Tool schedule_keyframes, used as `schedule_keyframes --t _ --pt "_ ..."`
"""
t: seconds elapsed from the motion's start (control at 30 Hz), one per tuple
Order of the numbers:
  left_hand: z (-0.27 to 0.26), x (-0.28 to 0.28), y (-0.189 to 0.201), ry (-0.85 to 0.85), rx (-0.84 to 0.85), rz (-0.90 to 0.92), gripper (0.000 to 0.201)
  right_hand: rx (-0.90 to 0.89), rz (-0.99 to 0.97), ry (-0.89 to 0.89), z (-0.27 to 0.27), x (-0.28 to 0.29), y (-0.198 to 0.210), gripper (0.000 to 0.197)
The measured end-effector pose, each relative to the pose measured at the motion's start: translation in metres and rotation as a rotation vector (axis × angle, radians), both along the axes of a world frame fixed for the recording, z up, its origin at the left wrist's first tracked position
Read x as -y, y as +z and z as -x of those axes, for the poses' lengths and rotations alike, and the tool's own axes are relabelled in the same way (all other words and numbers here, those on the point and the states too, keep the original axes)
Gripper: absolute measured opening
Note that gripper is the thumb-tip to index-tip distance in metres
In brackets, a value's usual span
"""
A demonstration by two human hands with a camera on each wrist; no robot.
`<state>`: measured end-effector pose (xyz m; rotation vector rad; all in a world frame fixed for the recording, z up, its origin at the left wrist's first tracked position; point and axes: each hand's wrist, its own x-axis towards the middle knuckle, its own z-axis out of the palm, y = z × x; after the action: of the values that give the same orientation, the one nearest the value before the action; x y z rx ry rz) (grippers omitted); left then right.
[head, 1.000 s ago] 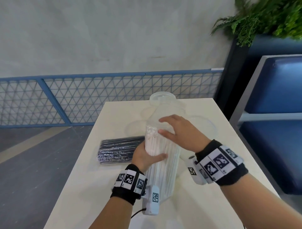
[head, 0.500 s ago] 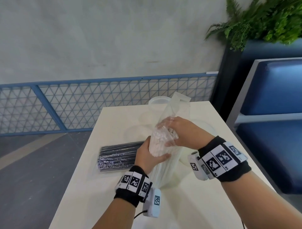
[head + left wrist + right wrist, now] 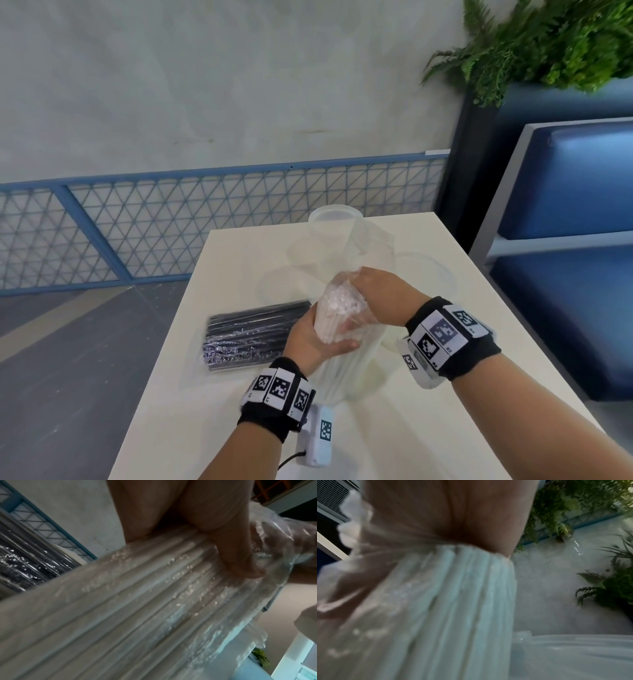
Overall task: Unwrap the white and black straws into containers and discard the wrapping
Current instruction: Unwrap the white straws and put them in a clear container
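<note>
Both hands (left (image 3: 310, 337), right (image 3: 380, 296)) grip the upright white straws (image 3: 337, 310), open ends up.

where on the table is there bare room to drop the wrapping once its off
Bare: the near table edge, below the black straws and left of the left hand; also the near right corner. Crowded: the far middle, with clear containers behind the white straws.
</note>
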<state>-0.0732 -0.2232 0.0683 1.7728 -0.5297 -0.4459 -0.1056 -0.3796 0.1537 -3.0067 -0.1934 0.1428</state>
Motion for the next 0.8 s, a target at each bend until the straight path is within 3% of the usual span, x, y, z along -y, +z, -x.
schedule_keyframes --t 0.1,0.3,0.53,0.63,0.67,0.73,0.8 --pt "0.001 0.001 -0.002 -0.004 -0.010 0.001 0.067 0.033 0.030 0.011 -0.001 0.002 -0.003 0.051" --pt "-0.002 0.002 -0.005 0.058 -0.024 0.013 0.051 0.128 -0.303 -0.003 -0.002 0.009 -0.003 0.065" --pt "0.001 0.012 0.005 0.104 0.018 0.025 0.034 0.198 -0.444 0.022 -0.006 0.028 0.008 0.026" --pt "0.004 0.017 0.004 0.088 0.022 0.016 0.036 0.191 -0.428 0.028 -0.005 0.033 0.015 0.025" --pt "0.006 0.018 0.002 0.075 0.019 0.007 0.040 0.174 -0.394 0.035 -0.004 0.033 0.014 0.027" --pt "0.009 0.019 -0.003 0.033 0.027 -0.025 0.058 0.094 -0.377 0.014 -0.003 0.034 0.009 0.058" --pt "0.012 0.020 -0.004 -0.002 0.041 -0.038 0.080 0.061 -0.328 0.037 0.000 0.030 0.002 0.069"
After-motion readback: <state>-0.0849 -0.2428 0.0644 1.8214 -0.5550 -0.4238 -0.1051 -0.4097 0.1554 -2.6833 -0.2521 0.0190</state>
